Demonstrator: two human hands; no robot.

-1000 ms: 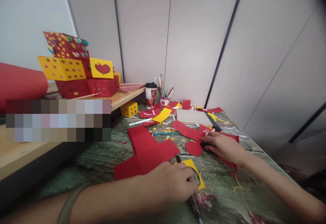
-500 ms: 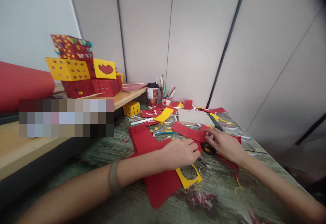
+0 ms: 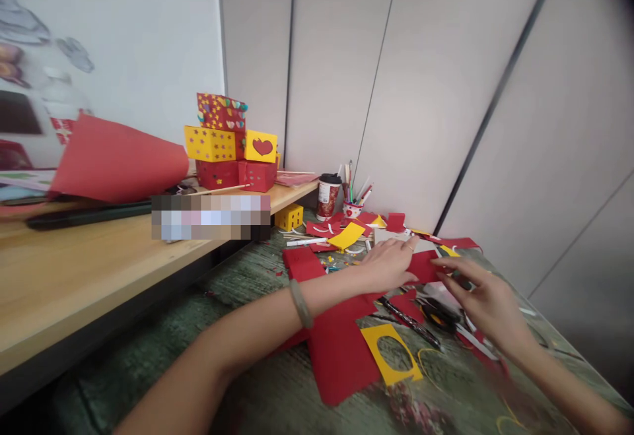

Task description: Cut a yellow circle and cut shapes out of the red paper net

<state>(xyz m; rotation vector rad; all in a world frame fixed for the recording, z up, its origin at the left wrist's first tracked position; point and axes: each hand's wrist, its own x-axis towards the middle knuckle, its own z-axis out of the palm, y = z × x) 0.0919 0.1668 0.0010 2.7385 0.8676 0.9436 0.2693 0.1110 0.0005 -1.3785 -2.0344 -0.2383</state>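
Observation:
My left hand [image 3: 390,265] reaches over a red paper strip [image 3: 422,267], fingers stretched out and the thumb apart. It covers the strip's left part. At the strip's right end, my right hand [image 3: 478,293] has its thumb and index fingertips close together on the paper's edge. Below my left forearm lies a large red cut-out sheet [image 3: 341,349]. Beside it is a yellow paper piece [image 3: 372,342] with a round hole. A dark patterned pen [image 3: 410,323] and black-handled scissors [image 3: 438,315] lie under and near my right hand.
A wooden shelf [image 3: 123,250] on the left carries stacked red and yellow boxes [image 3: 212,144] and a red paper roll [image 3: 123,164]. Behind the hands stand a lidded paper cup [image 3: 327,199] and a pen holder [image 3: 351,210], among paper scraps and a small yellow box [image 3: 289,217].
The view has swung left. My left hand has moved up from the large red sheet to the red strip, its fingers now stretched. The pen and scissors are more exposed.

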